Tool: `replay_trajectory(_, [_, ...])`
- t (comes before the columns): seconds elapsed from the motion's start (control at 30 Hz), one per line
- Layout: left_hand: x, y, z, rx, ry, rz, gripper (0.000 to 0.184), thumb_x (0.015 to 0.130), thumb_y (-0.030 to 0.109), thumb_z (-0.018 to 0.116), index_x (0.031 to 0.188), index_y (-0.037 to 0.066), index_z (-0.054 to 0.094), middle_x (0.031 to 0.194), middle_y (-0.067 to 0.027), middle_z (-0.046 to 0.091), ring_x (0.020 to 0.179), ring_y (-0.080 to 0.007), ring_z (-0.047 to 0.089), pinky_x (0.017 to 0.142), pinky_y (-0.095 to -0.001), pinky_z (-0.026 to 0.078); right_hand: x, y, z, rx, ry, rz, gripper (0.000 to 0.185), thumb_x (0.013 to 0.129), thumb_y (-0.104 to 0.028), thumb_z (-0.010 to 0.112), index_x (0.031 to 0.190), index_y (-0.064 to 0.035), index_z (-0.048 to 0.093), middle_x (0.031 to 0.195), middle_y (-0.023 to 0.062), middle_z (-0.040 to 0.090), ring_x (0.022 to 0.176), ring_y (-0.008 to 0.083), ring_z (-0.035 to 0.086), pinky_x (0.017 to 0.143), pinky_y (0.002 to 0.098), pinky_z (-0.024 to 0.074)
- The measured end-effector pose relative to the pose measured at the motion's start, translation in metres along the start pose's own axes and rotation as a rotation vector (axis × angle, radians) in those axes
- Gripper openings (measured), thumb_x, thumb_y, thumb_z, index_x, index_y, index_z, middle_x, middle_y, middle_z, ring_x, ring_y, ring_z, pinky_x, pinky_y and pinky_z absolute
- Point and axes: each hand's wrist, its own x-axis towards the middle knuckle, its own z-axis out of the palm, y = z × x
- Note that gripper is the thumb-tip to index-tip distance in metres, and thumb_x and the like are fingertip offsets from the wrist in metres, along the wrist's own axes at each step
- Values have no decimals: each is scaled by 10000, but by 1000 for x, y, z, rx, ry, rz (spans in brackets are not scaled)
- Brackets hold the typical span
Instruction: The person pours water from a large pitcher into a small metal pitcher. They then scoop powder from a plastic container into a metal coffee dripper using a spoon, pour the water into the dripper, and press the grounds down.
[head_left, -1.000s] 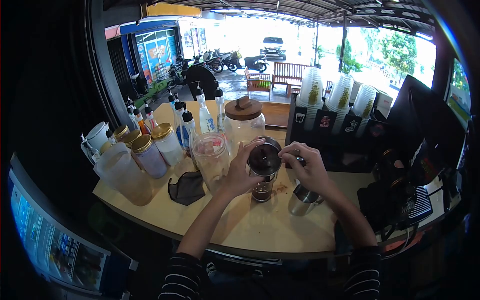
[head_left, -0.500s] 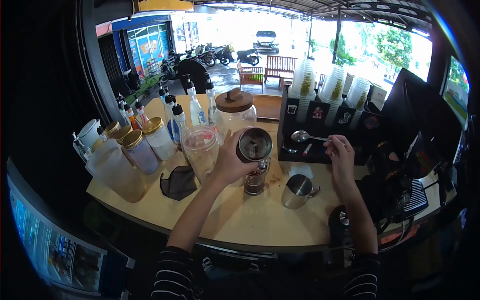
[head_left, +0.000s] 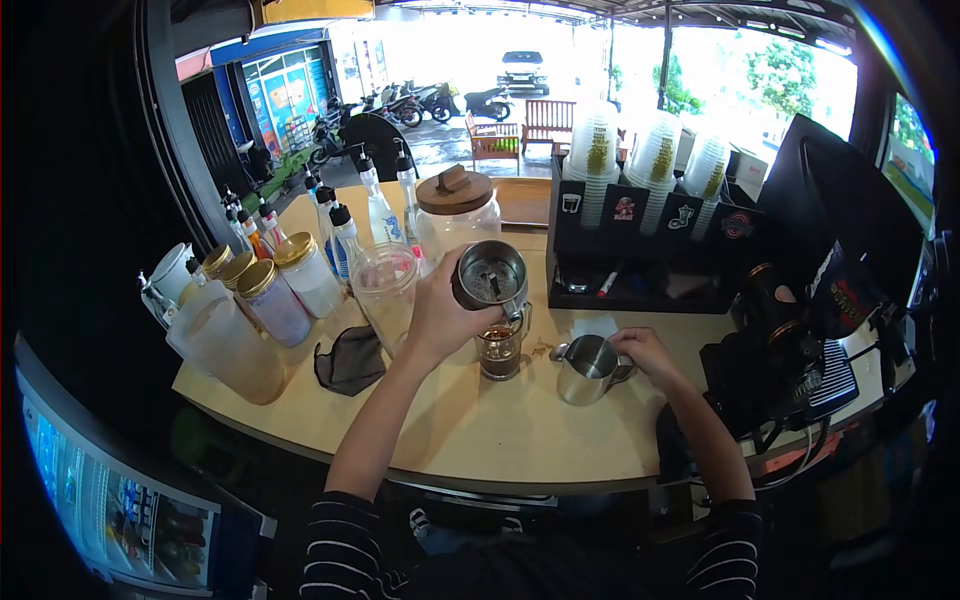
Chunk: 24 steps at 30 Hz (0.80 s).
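My left hand (head_left: 440, 318) is wrapped round a metal pitcher (head_left: 492, 272) with a little dark liquid inside. It is held tilted over a glass mug (head_left: 499, 362) that contains brown liquid. On the counter to the right stands a second steel pitcher (head_left: 582, 384). My right hand (head_left: 645, 352) is closed beside that pitcher's handle. The bowl of a metal spoon (head_left: 560, 352) shows at the far left side of the pitcher; its handle is hidden behind the rim, in line with my right fingers.
Jars with gold lids (head_left: 258, 280), pump bottles (head_left: 380, 210), a plastic jug (head_left: 225, 345) and a dark mesh cloth (head_left: 350, 362) crowd the left. Behind are a wooden-lidded jar (head_left: 456, 200) and a black rack (head_left: 640, 265) with stacked cups. A coffee machine (head_left: 775, 345) stands right.
My right hand has come down with the spoon from in front of the rack to the steel pitcher on the counter. My left hand still holds its pitcher over the glass mug.
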Motion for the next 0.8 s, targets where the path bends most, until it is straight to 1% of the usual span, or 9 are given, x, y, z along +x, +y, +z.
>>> replay_trajectory(0.17, [-4, -4, 1, 6, -2, -14, 665, 564, 157, 796, 1159, 24, 529, 1013, -142, 656, 934, -243, 656, 832, -340, 512, 2, 7, -4, -63, -39, 69, 206, 828, -139, 578, 929, 9, 680, 811, 59, 660, 742, 108, 613, 634, 228, 483])
replay_trajectory(0.27, [-5, -8, 3, -8, -10, -29, 669, 564, 157, 797, 1162, 23, 528, 1015, -142, 656, 939, -243, 655, 836, -343, 512, 2, 13, -4, -108, -65, 69, 242, 867, -178, 552, 946, 16, 673, 814, 51, 660, 758, 110, 615, 645, 226, 482])
replay_trajectory(0.37, [-7, -6, 4, -17, -7, -40, 670, 564, 151, 795, 1164, 24, 527, 1020, -143, 655, 947, -245, 653, 842, -343, 511, -1, 20, -2, -27, -36, 75, 277, 915, -211, 517, 962, 19, 665, 814, 43, 659, 731, 105, 594, 640, 238, 469])
replay_trajectory(0.47, [-8, -4, 5, -19, 1, -39, 669, 562, 134, 791, 1166, 24, 526, 1032, -142, 652, 961, -244, 648, 852, -341, 507, -15, 18, 3, 94, 23, -4, 327, 958, -246, 475, 975, 23, 658, 830, 52, 661, 678, 98, 555, 617, 250, 443])
replay_trajectory(0.53, [-8, -3, 5, -24, 6, -34, 669, 560, 121, 789, 1168, 24, 526, 1039, -140, 649, 970, -243, 645, 858, -340, 504, -20, 26, 5, -105, 127, -292, 355, 975, -265, 446, 932, 28, 641, 807, 51, 643, 659, 97, 532, 618, 262, 444])
replay_trajectory(0.57, [-8, -4, 5, -31, 2, -19, 670, 561, 106, 785, 1172, 22, 523, 1046, -137, 647, 979, -238, 641, 862, -338, 502, -25, 28, 6, -106, 129, -296, 355, 975, -265, 446, 932, 28, 641, 807, 51, 643, 659, 97, 532, 618, 262, 444])
replay_trajectory(0.63, [-8, -3, 4, -39, -2, -4, 671, 562, 90, 781, 1177, 21, 520, 1052, -134, 644, 988, -233, 637, 866, -336, 500, -40, 29, 12, -202, 180, -303, 381, 984, -276, 430, 835, 35, 592, 745, 36, 595, 664, 94, 523, 637, 255, 445])
replay_trajectory(0.67, [-9, 0, 4, -50, 4, -4, 671, 564, 81, 778, 1179, 20, 517, 1053, -130, 642, 989, -227, 635, 867, -335, 499, -49, 24, 18, -101, 136, -286, 321, 985, -236, 439, 789, 3, 530, 709, 13, 534, 676, 78, 497, 627, 244, 420])
replay_trajectory(0.8, [-9, -4, 6, -92, 17, 7, 662, 575, 66, 769, 1183, 17, 513, 1062, -121, 637, 993, -213, 630, 872, -331, 495, -64, 31, 30, 78, 66, -357, 237, 993, -202, 431, 825, -50, 499, 742, 7, 528, 730, 78, 507, 720, 248, 432])
